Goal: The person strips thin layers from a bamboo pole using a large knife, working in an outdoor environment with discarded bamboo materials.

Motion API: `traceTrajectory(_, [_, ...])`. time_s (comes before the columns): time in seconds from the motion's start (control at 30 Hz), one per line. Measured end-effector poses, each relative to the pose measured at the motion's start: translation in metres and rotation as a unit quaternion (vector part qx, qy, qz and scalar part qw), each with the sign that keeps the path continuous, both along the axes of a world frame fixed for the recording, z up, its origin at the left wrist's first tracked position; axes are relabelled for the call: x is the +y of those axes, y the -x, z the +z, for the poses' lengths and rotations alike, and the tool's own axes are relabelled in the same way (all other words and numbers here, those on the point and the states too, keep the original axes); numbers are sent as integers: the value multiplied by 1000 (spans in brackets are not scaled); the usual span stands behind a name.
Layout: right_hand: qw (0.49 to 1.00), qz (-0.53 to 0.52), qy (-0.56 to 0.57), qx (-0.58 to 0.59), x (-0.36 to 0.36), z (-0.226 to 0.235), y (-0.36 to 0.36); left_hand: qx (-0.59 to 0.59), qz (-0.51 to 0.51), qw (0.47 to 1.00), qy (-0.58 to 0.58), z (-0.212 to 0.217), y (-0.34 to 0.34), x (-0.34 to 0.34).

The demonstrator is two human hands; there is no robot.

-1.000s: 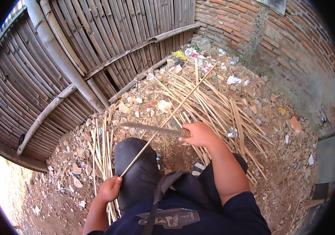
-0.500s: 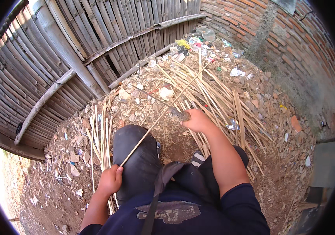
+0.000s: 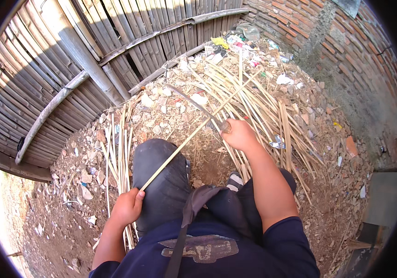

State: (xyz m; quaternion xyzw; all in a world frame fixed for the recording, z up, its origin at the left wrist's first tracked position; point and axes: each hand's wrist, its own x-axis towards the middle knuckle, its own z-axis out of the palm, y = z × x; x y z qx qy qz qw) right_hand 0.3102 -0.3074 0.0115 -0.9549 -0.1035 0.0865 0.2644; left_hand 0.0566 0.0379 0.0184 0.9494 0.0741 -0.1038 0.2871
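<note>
Your left hand (image 3: pixel 126 207) sits low, just beside your left knee (image 3: pixel 159 162), fingers (image 3: pixel 138 195) wrapped tight round the near end of a long thin bamboo strip (image 3: pixel 193 134). The strip runs up and to the right from that grip, over the knee, crossing in front of your right hand (image 3: pixel 239 134), w/ its far tip out over the pile of split bamboo (image 3: pixel 272 102) near the wall.

Your right hand is higher up, approx. mid-frame, fingers closed round the handle of a curved blade (image 3: pixel 193 103). The blade sweeps up and left from the fist; its metal lies across the strip close to the hand. Can't tell if the edge is actually biting in or just resting on it.

More pale strips lie in a bundle on the ground (image 3: pixel 119 139) left of your knee, some running down past your left wrist. The ground is dirt w/ rubble, stones and bits of litter. A bamboo fence (image 3: pixel 68 60) fills the upper left, a brick wall (image 3: pixel 346 55) the upper right. A dark strap (image 3: pixel 187 222) hangs across your chest; a shoe toe (image 3: pixel 235 180) shows between your legs.
</note>
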Motion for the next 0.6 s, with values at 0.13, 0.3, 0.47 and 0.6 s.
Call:
traceTrajectory(0.13, [989,138,32,-38,27,10,26,34,11,993,112,-9,2,17])
traceTrajectory(0.3, [996,-25,-82,3,-36,-33,-17,81,0,983,163,-14,-11,24])
traceTrajectory(0.47, [998,15,-61,-4,0,4,8,68,30,979,188,-25,-1,28])
traceTrajectory(0.6, [982,171,82,-1,22,23,23,58,31,988,141,-21,3,27])
